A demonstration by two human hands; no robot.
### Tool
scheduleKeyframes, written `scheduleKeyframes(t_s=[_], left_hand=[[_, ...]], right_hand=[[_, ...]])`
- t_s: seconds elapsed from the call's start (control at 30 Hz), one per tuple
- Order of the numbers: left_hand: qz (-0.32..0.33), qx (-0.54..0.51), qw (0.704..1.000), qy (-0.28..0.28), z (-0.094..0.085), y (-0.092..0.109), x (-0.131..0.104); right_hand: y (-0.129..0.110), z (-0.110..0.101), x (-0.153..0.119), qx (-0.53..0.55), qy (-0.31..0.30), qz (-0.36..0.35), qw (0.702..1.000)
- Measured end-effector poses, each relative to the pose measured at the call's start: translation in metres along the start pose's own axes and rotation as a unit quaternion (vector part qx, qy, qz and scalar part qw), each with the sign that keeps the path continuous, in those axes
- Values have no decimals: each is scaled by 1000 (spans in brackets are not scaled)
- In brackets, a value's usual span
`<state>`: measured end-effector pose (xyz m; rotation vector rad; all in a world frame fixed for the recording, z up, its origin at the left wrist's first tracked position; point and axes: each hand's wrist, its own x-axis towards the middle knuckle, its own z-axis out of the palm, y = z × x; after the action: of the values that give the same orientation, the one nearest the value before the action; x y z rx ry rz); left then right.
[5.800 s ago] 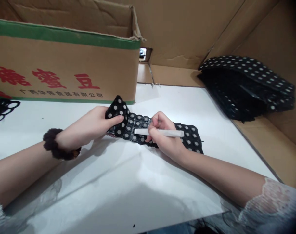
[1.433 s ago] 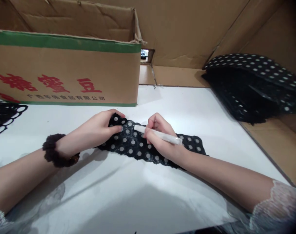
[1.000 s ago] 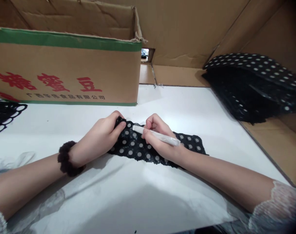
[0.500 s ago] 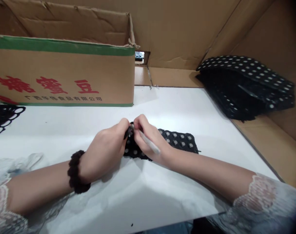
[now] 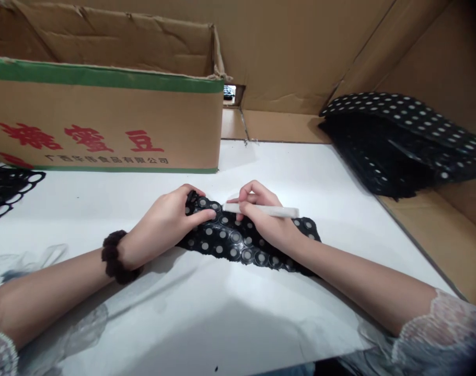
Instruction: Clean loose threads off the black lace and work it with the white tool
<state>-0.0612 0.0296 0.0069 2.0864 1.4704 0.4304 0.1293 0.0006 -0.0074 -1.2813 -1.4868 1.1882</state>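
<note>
A black strip with rows of pale round dots lies on the white table between my hands. My left hand grips its left end, the thumb on top and the fingers at the far edge. My right hand is closed round a white pen-like tool, whose tip points left at the strip's upper edge. The wrist and forearm on the right cover part of the strip's right end.
An open cardboard box stands at the back left. Black ring-edged pieces lie at the far left. A stack of black dotted sheets rests against cardboard at the right. The white table has a small dark speck near its front edge.
My hands have moved apart, and more of the dotted strip shows, laid out flatter. The white tool has swung from slanting down to nearly level. The whole view has shifted slightly.
</note>
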Motion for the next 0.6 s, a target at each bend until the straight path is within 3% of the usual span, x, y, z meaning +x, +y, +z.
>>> scheduleKeyframes(t_s=[0.23,0.6], left_hand=[[5,11,1000,9,2,-3,2],[-8,-100,995,-10,-2,4,2]], right_hand=[[-2,-2,-1,-3,-20,-3,1000],[-2,-2,-5,-35,-50,-68,996]])
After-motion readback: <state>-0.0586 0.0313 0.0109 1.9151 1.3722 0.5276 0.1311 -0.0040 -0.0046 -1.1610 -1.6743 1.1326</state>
